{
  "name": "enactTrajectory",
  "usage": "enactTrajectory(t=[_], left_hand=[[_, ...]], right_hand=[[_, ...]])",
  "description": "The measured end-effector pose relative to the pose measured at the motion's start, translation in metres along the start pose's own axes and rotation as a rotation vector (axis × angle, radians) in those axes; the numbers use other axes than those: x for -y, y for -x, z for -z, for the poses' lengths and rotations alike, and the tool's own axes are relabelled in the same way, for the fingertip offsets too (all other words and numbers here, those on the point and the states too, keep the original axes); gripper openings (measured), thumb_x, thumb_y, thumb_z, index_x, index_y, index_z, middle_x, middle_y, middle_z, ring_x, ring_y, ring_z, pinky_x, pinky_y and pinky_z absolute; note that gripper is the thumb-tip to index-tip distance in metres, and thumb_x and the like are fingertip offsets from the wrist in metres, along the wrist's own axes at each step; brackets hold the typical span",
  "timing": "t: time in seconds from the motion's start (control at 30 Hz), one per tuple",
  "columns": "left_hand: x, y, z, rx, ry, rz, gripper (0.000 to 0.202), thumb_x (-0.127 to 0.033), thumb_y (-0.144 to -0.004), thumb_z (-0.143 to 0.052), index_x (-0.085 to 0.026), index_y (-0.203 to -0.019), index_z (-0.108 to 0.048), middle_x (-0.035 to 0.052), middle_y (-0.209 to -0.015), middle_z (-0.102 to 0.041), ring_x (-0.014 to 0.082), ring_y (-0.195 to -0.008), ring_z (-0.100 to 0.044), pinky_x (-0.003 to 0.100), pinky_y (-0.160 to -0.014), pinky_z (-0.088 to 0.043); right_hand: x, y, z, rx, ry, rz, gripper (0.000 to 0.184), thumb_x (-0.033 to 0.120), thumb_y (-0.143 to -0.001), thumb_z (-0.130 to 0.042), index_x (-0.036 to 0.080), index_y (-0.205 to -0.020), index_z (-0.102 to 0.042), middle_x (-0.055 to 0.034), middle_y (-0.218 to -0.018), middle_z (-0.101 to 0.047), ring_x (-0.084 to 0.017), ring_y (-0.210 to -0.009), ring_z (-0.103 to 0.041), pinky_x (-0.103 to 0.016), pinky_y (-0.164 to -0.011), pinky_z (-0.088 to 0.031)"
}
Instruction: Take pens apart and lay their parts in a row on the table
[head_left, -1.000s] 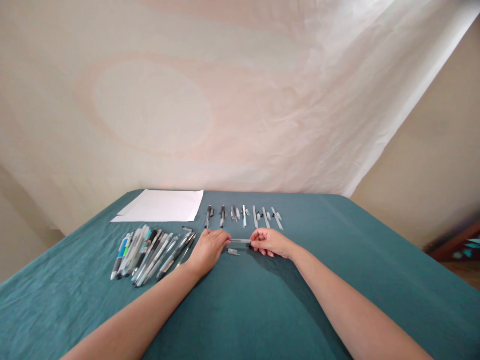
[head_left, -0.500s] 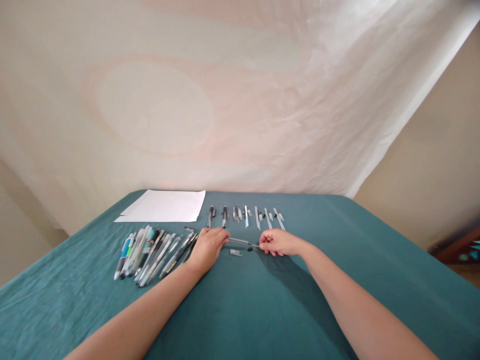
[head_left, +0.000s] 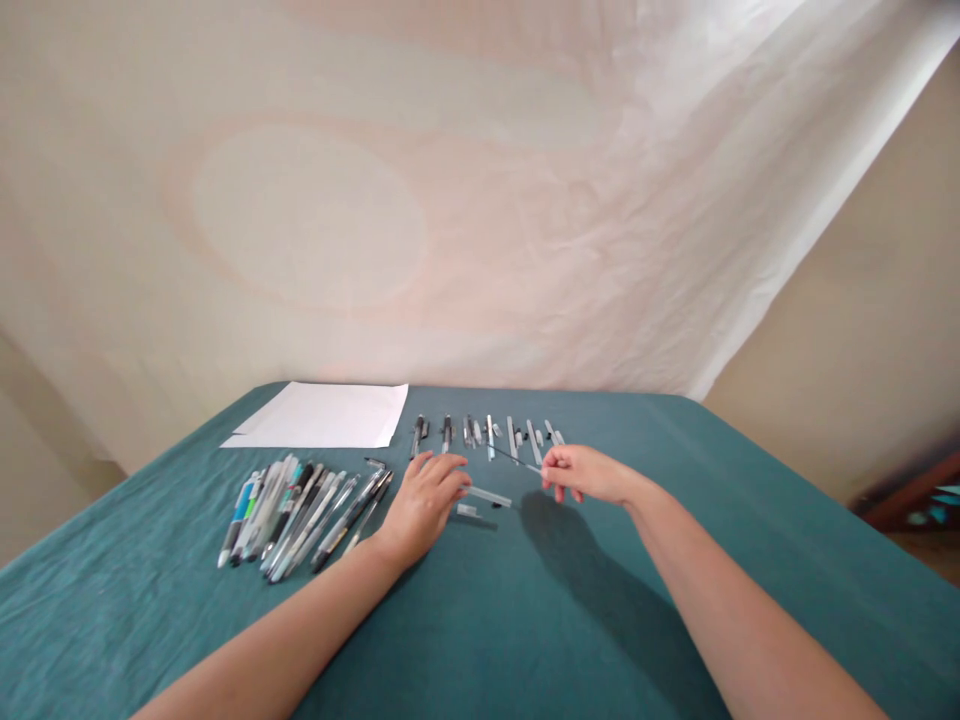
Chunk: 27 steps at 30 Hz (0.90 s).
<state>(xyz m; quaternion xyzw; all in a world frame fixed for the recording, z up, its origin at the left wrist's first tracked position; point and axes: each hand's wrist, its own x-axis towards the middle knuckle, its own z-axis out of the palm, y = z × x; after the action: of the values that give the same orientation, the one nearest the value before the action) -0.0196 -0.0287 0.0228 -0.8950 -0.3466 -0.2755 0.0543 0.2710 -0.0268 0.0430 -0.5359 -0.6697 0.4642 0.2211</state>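
Observation:
My left hand (head_left: 424, 497) pinches one end of a clear pen barrel (head_left: 489, 495) that sticks out to the right, just above the teal tablecloth (head_left: 525, 610). My right hand (head_left: 589, 472) is closed on a thin dark ink refill (head_left: 514, 459), which slants up and left, clear of the barrel. A small pen cap (head_left: 466, 510) lies on the cloth below the barrel. A bunch of several whole pens (head_left: 304, 507) lies left of my left hand. A row of taken-apart pen pieces (head_left: 487, 433) lies beyond my hands.
White sheets of paper (head_left: 321, 416) lie at the table's far left. A cream cloth backdrop (head_left: 420, 200) hangs behind the table. The table's right edge drops away toward a beige wall and a wooden object at far right.
My right hand has moved right and up, drawing the thin refill out of the barrel. The left hand kept hold of the barrel and stayed in place.

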Motion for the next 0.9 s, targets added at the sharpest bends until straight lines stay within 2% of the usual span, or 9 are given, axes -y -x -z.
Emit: enactTrajectory(t=[0.13, 0.23, 0.37, 0.47, 0.7, 0.9], left_hand=[[-0.009, -0.002, 0.001, 0.028, -0.033, -0.095, 0.022, -0.012, -0.089, -0.036, -0.020, -0.096, -0.056, 0.0062, -0.128, -0.048, 0.0194, -0.124, -0.037, 0.046, -0.107, -0.019], [-0.003, -0.001, 0.000, 0.025, -0.045, -0.113, 0.022, -0.012, -0.089, -0.035, -0.019, -0.097, -0.055, 0.0075, -0.126, -0.050, 0.0200, -0.124, -0.037, 0.048, -0.108, -0.017], [0.003, 0.000, -0.002, 0.051, -0.034, -0.121, 0.024, -0.010, -0.089, -0.033, -0.018, -0.099, -0.053, 0.0057, -0.104, -0.060, 0.0169, -0.106, -0.050, 0.047, -0.108, -0.017], [0.001, 0.000, -0.002, 0.105, -0.029, -0.140, 0.024, -0.008, -0.089, -0.032, -0.019, -0.095, -0.053, 0.0034, -0.092, -0.060, 0.0143, -0.091, -0.054, 0.044, -0.107, -0.020], [-0.005, -0.001, 0.000, 0.152, -0.047, -0.144, 0.020, -0.010, -0.088, -0.033, -0.018, -0.090, -0.052, 0.0050, -0.086, -0.057, 0.0167, -0.082, -0.051, 0.039, -0.092, -0.033], [-0.004, 0.000, 0.000, 0.104, -0.039, -0.138, 0.023, -0.009, -0.088, -0.032, -0.018, -0.090, -0.053, 0.0050, -0.086, -0.058, 0.0160, -0.081, -0.051, 0.038, -0.091, -0.033]], right_hand=[[0.011, -0.007, -0.034, 0.237, -0.141, 0.037, 0.026, 0.039, -0.077, -0.058, 0.015, -0.083, -0.051, -0.0061, -0.084, -0.066, -0.012, -0.061, -0.063, -0.016, -0.040, -0.039], [0.012, -0.007, -0.042, 0.336, -0.234, 0.043, 0.030, 0.041, -0.076, -0.060, 0.015, -0.085, -0.050, -0.0064, -0.085, -0.066, -0.013, -0.063, -0.064, -0.017, -0.042, -0.040], [0.008, -0.009, -0.044, 0.258, -0.294, 0.038, 0.033, 0.041, -0.073, -0.064, 0.014, -0.084, -0.048, -0.0069, -0.086, -0.067, -0.013, -0.064, -0.065, -0.017, -0.043, -0.041], [0.007, -0.011, -0.048, 0.212, -0.314, 0.042, 0.032, 0.040, -0.072, -0.065, 0.015, -0.082, -0.048, -0.0057, -0.083, -0.067, -0.012, -0.062, -0.065, -0.016, -0.043, -0.041], [0.012, -0.010, -0.057, 0.212, -0.339, 0.023, 0.024, 0.033, -0.073, -0.064, 0.015, -0.080, -0.049, -0.0052, -0.082, -0.067, -0.013, -0.060, -0.065, -0.015, -0.039, -0.039], [0.013, -0.009, -0.059, 0.174, -0.398, 0.062, 0.034, 0.039, -0.068, -0.070, 0.015, -0.080, -0.048, -0.0054, -0.080, -0.067, -0.014, -0.060, -0.065, -0.017, -0.042, -0.041]])
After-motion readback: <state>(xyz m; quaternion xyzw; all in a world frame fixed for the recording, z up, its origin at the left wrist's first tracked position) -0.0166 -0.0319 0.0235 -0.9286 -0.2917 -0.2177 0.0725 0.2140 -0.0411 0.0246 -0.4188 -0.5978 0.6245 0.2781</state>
